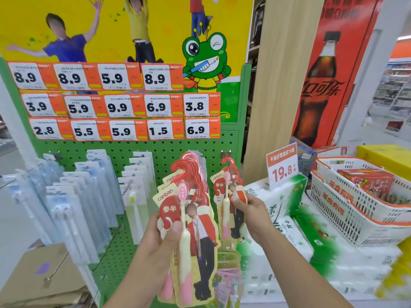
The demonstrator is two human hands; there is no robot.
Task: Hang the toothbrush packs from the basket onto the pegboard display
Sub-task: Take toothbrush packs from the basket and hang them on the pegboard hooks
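My left hand (165, 235) grips a fanned stack of red and cream toothbrush packs (189, 210) with pink brushes, held in front of the green pegboard (160, 150). My right hand (246, 211) pinches the middle of one more red pack (229, 192), whose red hook top sits at a peg (225, 153) on the pegboard's right side. Further packs in pale colours hang below it. A white and orange basket (347, 210) stands at the right, holding a red box.
Rows of pale blue and white toothbrush packs (84, 196) hang on the pegboard's left. Orange price tags (124, 103) cover its upper part. Tissue packs (284, 218) with a 19.8 sign lie at the right. A cardboard box (44, 276) sits at lower left.
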